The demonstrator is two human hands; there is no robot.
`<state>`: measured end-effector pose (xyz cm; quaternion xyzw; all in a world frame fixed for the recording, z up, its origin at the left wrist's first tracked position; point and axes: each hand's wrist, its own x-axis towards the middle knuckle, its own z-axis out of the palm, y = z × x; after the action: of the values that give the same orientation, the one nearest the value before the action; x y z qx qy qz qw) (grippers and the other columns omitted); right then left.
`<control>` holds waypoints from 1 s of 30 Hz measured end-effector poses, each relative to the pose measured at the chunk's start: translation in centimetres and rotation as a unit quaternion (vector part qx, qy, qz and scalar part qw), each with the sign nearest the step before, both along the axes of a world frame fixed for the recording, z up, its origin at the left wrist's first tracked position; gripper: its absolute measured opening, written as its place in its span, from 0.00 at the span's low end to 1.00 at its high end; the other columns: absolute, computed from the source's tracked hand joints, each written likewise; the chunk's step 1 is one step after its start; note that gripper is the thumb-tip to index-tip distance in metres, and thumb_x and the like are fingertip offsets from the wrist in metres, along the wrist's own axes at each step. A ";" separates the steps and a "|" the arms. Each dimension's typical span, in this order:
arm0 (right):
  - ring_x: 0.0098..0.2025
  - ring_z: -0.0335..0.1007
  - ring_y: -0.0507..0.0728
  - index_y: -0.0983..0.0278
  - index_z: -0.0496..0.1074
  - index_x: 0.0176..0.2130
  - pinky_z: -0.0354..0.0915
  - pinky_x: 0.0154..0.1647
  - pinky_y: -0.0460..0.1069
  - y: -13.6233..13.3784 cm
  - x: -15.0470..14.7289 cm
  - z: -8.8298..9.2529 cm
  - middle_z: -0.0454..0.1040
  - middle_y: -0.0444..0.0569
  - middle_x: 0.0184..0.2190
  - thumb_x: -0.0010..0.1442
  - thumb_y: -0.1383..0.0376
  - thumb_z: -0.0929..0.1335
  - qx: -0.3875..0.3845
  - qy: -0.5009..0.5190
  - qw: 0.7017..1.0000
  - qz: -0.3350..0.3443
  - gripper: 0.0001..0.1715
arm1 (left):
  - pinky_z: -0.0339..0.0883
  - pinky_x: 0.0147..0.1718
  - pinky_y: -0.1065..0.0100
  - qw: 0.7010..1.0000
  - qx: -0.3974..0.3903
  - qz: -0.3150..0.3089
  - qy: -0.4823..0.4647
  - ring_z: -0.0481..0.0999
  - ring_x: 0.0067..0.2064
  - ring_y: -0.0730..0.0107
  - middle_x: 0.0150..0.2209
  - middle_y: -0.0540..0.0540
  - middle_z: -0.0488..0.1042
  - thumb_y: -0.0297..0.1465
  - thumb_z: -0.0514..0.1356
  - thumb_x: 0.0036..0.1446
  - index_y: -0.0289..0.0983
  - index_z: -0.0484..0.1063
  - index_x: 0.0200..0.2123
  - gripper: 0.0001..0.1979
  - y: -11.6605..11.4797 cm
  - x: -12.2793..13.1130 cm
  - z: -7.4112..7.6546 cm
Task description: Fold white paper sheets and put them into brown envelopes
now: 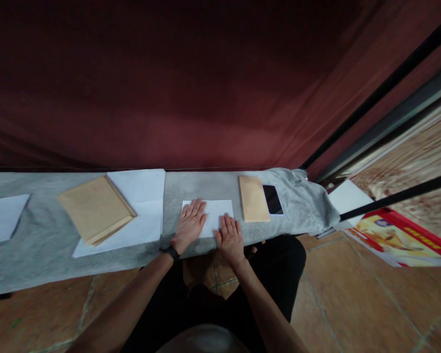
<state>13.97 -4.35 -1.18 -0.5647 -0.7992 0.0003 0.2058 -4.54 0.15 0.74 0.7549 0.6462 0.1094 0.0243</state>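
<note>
A small white sheet of paper (215, 212), which looks folded, lies on the grey cloth-covered table in front of me. My left hand (191, 221) rests flat on its left part, fingers stretched out. On its right part lies my right hand (231, 240), also flat, with the fingers on the paper. Neither hand grips anything. Just to the right is a brown envelope (254, 198), with a dark-screened phone (272, 199) against its right edge. To the left, a stack of brown envelopes (95, 208) sits partly over white paper sheets (147, 206).
More white paper (3, 218) lies at the table's far left. Grey cloth (297, 196) bunches up at the right end. A dark red curtain (191, 98) hangs behind the table. Black poles (382, 93) and a red-and-yellow box (407, 238) are on the right.
</note>
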 end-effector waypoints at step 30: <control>0.71 0.52 0.66 0.73 0.55 0.70 0.52 0.69 0.63 6.3 -1.1 -0.3 0.58 0.65 0.69 0.74 0.55 0.58 0.000 0.019 0.998 -0.056 0.35 | 0.46 0.70 0.48 0.993 0.043 0.110 -0.021 0.52 0.73 0.52 0.69 0.34 0.59 0.38 0.44 0.68 0.29 0.55 0.70 0.31 -1.1 -2.8 -0.5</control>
<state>12.84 1.98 -1.47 -0.6082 -0.7623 -0.0005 0.2212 -7.37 -0.96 0.29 0.6772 0.7193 0.1548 -0.0062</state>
